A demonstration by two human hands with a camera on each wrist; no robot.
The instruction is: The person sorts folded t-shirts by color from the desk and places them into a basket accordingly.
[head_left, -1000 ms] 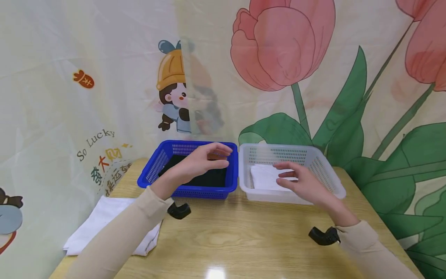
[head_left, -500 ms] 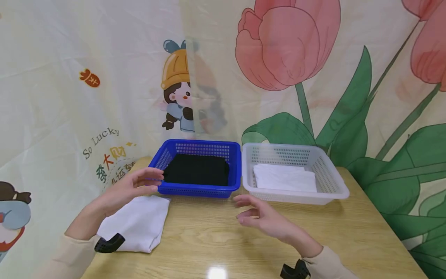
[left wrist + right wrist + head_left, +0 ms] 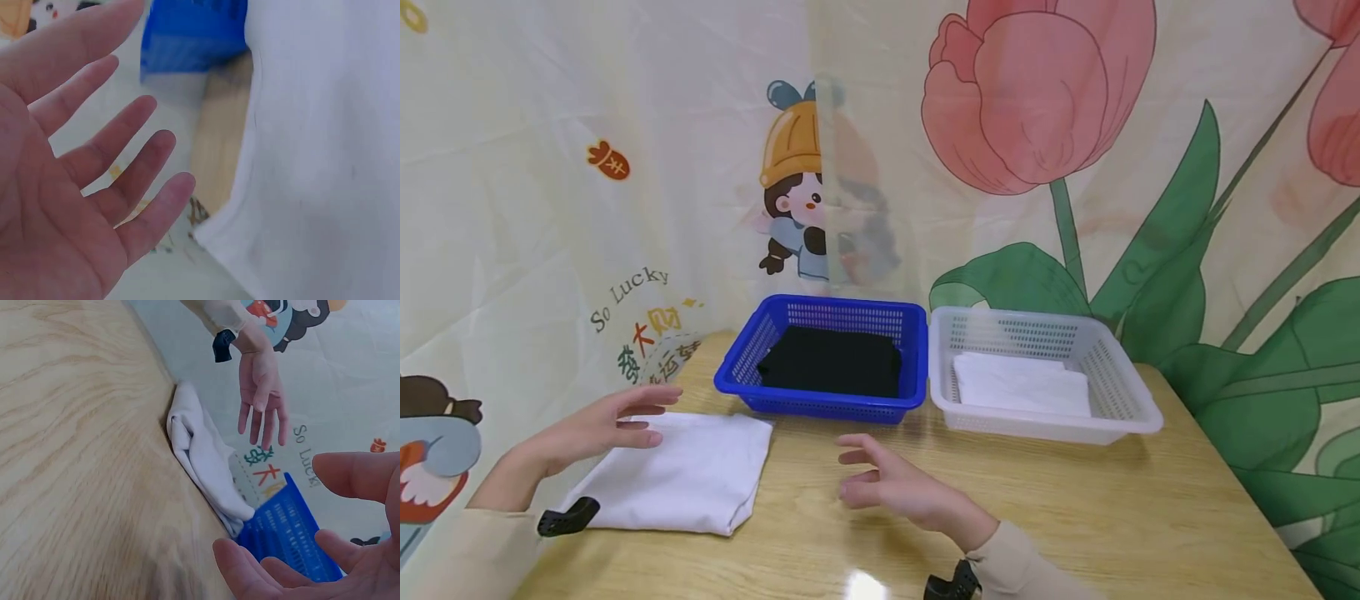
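A folded white cloth (image 3: 688, 479) lies at the left of the wooden table, its layered edge toward the right front. My left hand (image 3: 598, 429) hovers at its left side, fingers spread and relaxed, holding nothing; in the left wrist view the open palm (image 3: 56, 206) faces the white cloth (image 3: 325, 150). Over the middle of the table is my right hand (image 3: 902, 487), to the right of the cloth, its fingers loosely bent and nothing between them. From the right wrist camera, the cloth (image 3: 200, 456) appears beyond the right fingers (image 3: 234, 562).
Behind the cloth stands a blue basket (image 3: 827, 408) with folded black fabric (image 3: 831, 362) inside. Beside it on the right, a white basket (image 3: 1052, 425) holds folded white fabric (image 3: 1022, 385). A printed curtain (image 3: 700, 125) hangs behind the wooden table (image 3: 820, 533).
Both hands have drawn back from over the baskets. The left has gone left and down to the white cloth; the right has moved left and toward the front, over the table.
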